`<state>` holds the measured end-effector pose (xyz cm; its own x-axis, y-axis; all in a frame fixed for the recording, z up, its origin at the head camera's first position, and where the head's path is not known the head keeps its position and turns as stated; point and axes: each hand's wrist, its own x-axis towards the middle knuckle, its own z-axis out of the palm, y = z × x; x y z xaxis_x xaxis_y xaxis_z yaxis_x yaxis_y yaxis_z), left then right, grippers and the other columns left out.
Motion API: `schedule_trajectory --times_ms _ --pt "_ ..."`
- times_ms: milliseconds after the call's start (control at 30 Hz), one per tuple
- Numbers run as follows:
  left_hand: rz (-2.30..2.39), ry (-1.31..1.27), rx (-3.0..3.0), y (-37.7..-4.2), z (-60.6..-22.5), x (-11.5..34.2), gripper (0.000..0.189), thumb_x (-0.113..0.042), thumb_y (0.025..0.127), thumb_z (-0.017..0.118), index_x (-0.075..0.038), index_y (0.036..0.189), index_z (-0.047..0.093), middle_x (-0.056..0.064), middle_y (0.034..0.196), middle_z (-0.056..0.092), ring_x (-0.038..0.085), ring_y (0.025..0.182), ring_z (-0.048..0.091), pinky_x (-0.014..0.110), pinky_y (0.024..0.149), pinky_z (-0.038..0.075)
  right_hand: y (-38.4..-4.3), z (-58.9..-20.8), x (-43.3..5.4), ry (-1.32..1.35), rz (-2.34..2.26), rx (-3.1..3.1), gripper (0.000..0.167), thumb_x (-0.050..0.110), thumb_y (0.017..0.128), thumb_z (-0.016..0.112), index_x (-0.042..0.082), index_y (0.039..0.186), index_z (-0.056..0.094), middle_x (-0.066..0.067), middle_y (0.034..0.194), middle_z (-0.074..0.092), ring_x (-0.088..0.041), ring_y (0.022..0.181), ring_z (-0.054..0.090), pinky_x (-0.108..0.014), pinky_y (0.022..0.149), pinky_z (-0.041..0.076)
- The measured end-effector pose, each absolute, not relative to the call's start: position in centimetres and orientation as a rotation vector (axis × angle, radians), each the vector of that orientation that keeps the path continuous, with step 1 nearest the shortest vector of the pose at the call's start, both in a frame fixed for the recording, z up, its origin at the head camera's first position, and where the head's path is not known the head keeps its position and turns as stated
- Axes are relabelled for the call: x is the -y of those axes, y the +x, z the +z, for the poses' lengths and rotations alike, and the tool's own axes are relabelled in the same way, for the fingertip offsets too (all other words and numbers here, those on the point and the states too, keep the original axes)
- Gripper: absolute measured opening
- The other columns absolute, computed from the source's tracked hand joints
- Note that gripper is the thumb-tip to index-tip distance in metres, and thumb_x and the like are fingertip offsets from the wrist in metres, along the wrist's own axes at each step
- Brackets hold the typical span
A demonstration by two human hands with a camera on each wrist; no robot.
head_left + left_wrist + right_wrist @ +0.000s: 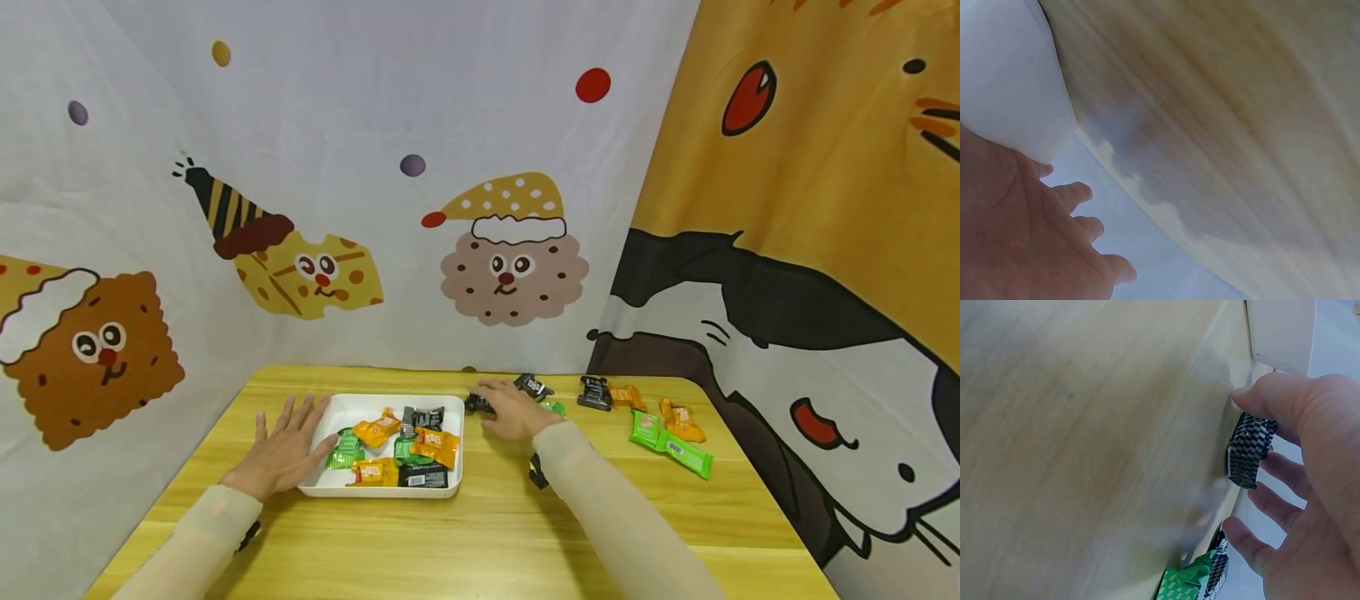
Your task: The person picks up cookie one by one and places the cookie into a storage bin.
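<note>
My left hand lies with spread fingers against the left side of a white tray, its thumb over the rim. Orange, green and black wrapped snack packets lie in the tray. To the right of the tray, my right hand reaches over a small black snack packet on the table. Thumb and fingers extend around this packet without a plain pinch; exact contact is unclear. Close to those fingers lie another black packet and a green packet, partly covered by the hand in the head view.
Farther right on the wooden table lie a black packet, an orange packet, another orange packet and green packets. A printed curtain hangs behind the table's back edge.
</note>
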<state>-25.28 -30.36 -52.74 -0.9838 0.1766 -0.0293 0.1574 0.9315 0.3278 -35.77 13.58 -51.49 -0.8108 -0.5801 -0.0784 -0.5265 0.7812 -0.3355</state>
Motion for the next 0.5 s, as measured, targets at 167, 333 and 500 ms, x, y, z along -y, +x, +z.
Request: schedule_trajectory --times_ms 167,333,500 --pt "0.505 0.262 -3.025 -25.39 -52.88 30.32 0.086 -0.057 0.122 0.051 -0.009 0.187 0.021 0.033 0.193 0.012 0.066 0.177 0.005 0.096 0.132 -0.006 -35.51 -51.36 -13.73 -0.838 -0.472 -2.824 0.065 0.018 0.113 0.079 0.016 0.174 0.055 -0.017 0.183 0.05 -0.049 0.17 0.046 -0.079 0.136 0.039" --pt "0.506 0.259 -3.021 -25.46 -53.02 30.34 0.087 -0.058 0.122 0.051 -0.009 0.187 0.021 0.033 0.193 0.011 0.065 0.177 0.004 0.096 0.132 -0.007 -35.2 -51.3 -13.88 -0.831 -0.498 -2.846 0.055 0.016 0.112 0.081 0.014 0.164 0.064 -0.017 0.172 0.059 -0.045 0.162 0.055 -0.069 0.133 0.049" --pt "0.514 0.255 -3.019 -25.42 -52.91 30.34 0.087 -0.059 0.122 0.05 -0.008 0.187 0.022 0.033 0.193 0.011 0.066 0.177 0.004 0.096 0.131 -0.009 -35.01 -51.49 -14.13 -0.806 -0.526 -2.847 0.053 0.016 0.111 0.083 0.013 0.161 0.066 -0.017 0.166 0.062 -0.041 0.154 0.062 -0.059 0.13 0.055"
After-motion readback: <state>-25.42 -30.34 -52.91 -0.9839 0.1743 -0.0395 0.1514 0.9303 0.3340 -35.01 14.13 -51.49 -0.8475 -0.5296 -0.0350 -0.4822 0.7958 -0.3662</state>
